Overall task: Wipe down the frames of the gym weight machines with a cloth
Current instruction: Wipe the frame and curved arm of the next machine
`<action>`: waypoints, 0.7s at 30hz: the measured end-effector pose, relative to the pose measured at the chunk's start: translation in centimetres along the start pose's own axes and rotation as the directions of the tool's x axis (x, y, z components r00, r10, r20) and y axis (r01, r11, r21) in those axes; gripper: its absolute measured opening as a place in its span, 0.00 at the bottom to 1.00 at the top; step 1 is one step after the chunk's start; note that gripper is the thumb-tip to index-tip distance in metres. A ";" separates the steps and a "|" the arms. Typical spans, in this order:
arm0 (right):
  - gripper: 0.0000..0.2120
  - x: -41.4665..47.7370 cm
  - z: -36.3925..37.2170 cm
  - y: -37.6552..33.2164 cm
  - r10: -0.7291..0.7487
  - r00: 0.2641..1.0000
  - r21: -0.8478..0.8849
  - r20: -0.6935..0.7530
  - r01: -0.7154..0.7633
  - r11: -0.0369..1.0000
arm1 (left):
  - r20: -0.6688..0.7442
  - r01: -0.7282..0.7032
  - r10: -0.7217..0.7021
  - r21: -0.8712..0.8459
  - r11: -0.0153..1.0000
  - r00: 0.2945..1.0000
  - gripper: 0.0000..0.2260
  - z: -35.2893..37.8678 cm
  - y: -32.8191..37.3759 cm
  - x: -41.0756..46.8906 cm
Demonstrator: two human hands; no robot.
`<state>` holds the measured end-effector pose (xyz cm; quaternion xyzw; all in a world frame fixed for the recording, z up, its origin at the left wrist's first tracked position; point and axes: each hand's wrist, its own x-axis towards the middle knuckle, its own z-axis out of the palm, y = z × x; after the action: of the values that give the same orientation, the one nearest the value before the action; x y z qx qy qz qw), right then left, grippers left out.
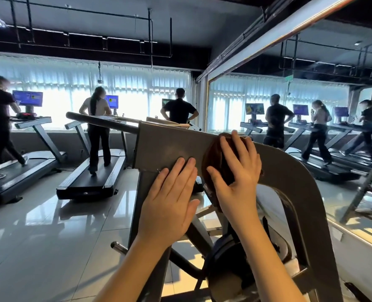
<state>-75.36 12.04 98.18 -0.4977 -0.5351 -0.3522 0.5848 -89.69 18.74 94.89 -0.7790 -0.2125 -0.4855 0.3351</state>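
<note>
A grey metal weight machine frame (165, 147) fills the middle of the head view, with a flat plate on top and a curved arm bending down to the right. A brown cloth (213, 159) lies against the frame where plate and curve meet. My right hand (235, 177) presses flat on the cloth with fingers spread and straight. My left hand (169, 203) rests flat on the lower edge of the plate, just left of the cloth, fingers straight and together. Part of the cloth hangs down behind my right wrist.
Three people walk on treadmills (93, 171) along the bright windows at the back. A large wall mirror (311, 118) on the right repeats them. A long grey bar (102, 123) sticks out left from the frame. Glossy tiled floor (50, 236) spreads to the left.
</note>
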 end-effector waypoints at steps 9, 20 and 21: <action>0.26 0.4 0.3 -0.4 -0.022 1.000 0.026 -0.016 0.023 0.999 | 0.009 -0.003 0.003 0.018 1.000 1.000 0.22 0.0 0.1 -0.2; 0.27 -0.6 1.1 -0.6 0.027 0.996 -0.017 -0.082 -0.028 0.999 | -0.016 -0.002 0.002 -0.008 1.000 1.000 0.22 0.0 0.1 -0.2; 0.26 -0.6 0.8 -0.2 0.016 0.993 -0.015 -0.114 -0.018 1.000 | -0.024 -0.004 0.003 -0.009 1.000 1.000 0.22 -0.1 0.1 -0.2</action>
<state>-75.91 12.67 97.57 -0.4859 -0.4937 -0.3792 0.6135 -89.78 18.64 94.66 -0.7751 -0.2050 -0.4950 0.3350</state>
